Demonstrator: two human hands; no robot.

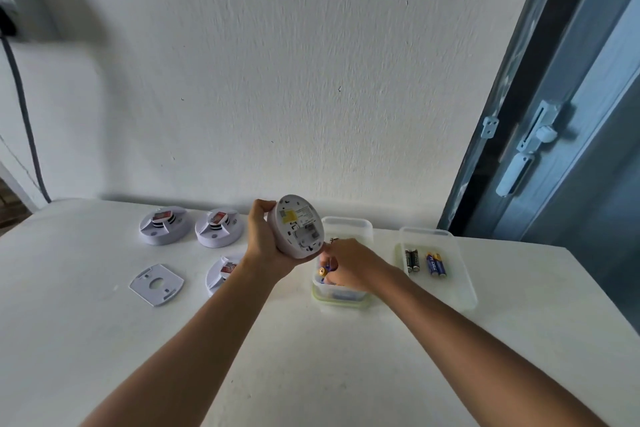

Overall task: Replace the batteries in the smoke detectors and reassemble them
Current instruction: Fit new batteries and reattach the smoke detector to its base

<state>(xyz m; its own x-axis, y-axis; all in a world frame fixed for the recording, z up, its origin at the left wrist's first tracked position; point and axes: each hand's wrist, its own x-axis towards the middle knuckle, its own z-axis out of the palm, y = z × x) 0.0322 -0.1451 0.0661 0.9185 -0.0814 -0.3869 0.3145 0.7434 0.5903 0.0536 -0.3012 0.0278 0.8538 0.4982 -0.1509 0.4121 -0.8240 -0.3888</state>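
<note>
My left hand (pixel 266 246) grips a round white smoke detector (pixel 298 226) above the table, its open back turned toward me. My right hand (pixel 348 265) reaches into a clear tub with a green rim (pixel 341 302), and its fingers pinch a blue and gold battery (pixel 325 270). Three more detectors lie on the table to the left: one (pixel 165 225), a second (pixel 219 227), and a third (pixel 221 273) partly hidden behind my left forearm. A loose white backplate (pixel 156 284) lies in front of them.
A second clear tray (pixel 460 274) at the right holds several batteries (pixel 426 262). The white table (pixel 311 357) stands against a white wall. A blue door frame (pixel 540 149) rises at the right. A dark cable (pixel 26 114) hangs at the far left.
</note>
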